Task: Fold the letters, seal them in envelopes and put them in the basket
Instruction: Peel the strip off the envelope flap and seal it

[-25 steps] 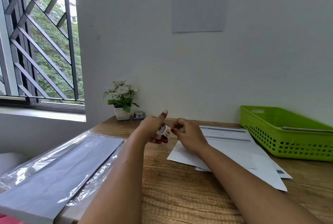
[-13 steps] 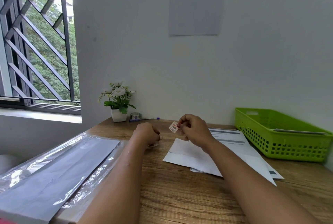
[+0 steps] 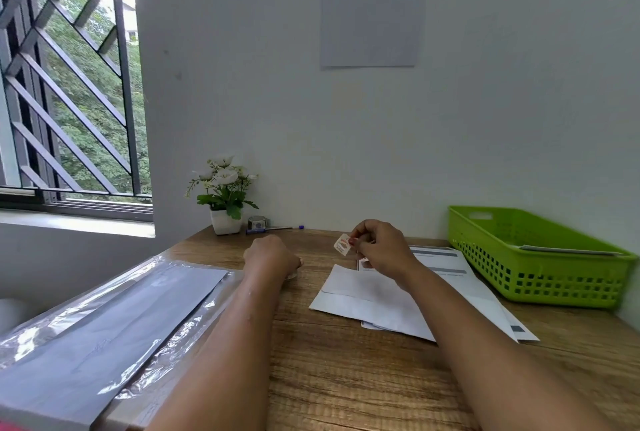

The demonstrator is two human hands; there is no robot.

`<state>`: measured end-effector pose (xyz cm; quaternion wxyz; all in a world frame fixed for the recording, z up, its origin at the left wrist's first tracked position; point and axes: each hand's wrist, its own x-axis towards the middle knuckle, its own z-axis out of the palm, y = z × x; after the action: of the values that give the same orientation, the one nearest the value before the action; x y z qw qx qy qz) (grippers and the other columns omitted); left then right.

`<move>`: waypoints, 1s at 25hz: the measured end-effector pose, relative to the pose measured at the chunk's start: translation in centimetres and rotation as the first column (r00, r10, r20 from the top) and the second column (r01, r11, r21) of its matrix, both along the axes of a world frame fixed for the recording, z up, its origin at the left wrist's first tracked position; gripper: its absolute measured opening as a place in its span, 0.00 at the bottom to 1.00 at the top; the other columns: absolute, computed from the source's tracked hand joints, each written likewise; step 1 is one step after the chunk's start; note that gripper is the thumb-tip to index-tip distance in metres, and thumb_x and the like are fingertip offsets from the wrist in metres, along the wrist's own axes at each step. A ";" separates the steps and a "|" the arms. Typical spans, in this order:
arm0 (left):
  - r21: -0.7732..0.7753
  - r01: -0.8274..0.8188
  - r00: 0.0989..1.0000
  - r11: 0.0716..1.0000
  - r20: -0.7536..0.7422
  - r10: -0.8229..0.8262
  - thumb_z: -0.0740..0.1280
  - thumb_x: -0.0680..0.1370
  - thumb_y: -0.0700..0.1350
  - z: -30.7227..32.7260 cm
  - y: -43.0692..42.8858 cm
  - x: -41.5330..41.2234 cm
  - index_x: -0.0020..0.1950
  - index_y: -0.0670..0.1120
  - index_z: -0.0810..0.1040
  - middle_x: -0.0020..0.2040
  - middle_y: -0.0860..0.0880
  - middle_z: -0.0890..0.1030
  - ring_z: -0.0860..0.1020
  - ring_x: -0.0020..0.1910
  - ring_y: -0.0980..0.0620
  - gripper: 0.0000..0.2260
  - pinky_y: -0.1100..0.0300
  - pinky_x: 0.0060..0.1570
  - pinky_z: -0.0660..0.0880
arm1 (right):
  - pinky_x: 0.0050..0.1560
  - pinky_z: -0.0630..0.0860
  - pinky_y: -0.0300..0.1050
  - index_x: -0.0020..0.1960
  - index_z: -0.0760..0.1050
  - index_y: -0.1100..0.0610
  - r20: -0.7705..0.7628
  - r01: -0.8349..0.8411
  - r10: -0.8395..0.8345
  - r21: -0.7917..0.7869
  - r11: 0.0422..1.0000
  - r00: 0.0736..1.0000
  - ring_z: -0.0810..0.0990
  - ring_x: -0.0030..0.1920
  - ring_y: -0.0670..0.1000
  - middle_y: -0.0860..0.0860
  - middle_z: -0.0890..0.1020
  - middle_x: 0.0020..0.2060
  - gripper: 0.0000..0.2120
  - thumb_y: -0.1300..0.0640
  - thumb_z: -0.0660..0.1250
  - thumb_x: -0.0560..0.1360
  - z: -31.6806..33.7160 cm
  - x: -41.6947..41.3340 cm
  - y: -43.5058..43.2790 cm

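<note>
So the right hand, centre of frame, has thumb and forefinger pinched on a little white-and-red sticker, held up just above the far end of a white envelope that's lying flat on the wooden table. The printed letters sit partly under that envelope, a bit right of centre. The left hand is knuckles-up on the table with fingers curled under; something pale pokes out beneath it, can't tell if it's actually gripping it. The green basket is over at the right edge with one flat envelope-looking thing inside. The plastic-wrapped pack fills the lower left, and the flower pot and pen are at the back by the wall.
</note>
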<state>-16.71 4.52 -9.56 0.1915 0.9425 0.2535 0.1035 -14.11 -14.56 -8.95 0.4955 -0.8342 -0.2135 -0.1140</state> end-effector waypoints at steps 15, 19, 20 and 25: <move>-0.043 0.161 0.972 0.986 0.181 -0.150 0.72 0.70 0.46 -1.0 -1.7 1.4 0.51 0.42 0.81 0.50 0.45 0.81 0.75 0.48 0.50 0.13 0.60 0.46 0.73 | 0.29 0.77 0.37 0.42 0.76 0.56 -0.079 0.131 -0.157 -0.266 0.955 0.984 0.80 0.34 0.47 0.52 0.78 0.35 0.07 0.64 0.65 0.76 -0.1 -1.2 -13.3; -0.107 0.231 0.941 0.967 0.278 -0.194 0.73 0.70 0.42 -1.3 -3.0 1.7 0.60 0.46 0.75 0.56 0.46 0.78 0.74 0.54 0.49 0.20 0.58 0.52 0.72 | 0.31 0.80 0.44 0.38 0.76 0.55 -0.108 0.186 -0.244 -0.384 0.904 0.964 0.81 0.35 0.48 0.51 0.79 0.37 0.10 0.65 0.65 0.76 -0.3 -1.4 -14.4; -0.137 0.240 0.940 0.961 0.281 -0.194 0.72 0.69 0.41 -1.3 -3.1 1.7 0.60 0.47 0.73 0.56 0.46 0.78 0.74 0.52 0.49 0.21 0.58 0.49 0.72 | 0.34 0.82 0.47 0.40 0.77 0.56 -0.103 0.192 -0.260 -0.433 0.881 0.960 0.81 0.37 0.50 0.52 0.80 0.39 0.09 0.67 0.65 0.75 -0.2 -1.5 -14.8; -0.134 0.255 0.949 0.957 0.225 -0.221 0.69 0.71 0.37 -1.2 -3.4 2.1 0.58 0.46 0.70 0.55 0.44 0.76 0.75 0.52 0.46 0.17 0.54 0.51 0.76 | 0.50 0.81 0.52 0.52 0.81 0.61 -0.056 0.214 -0.313 -0.614 0.759 0.948 0.82 0.50 0.55 0.56 0.82 0.50 0.11 0.70 0.67 0.72 0.3 -1.8 -15.9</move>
<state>-14.59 1.13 -10.75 0.3040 0.9316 0.1236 0.1566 -15.86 -30.49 -8.62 0.1993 -0.9757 -0.0795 -0.0437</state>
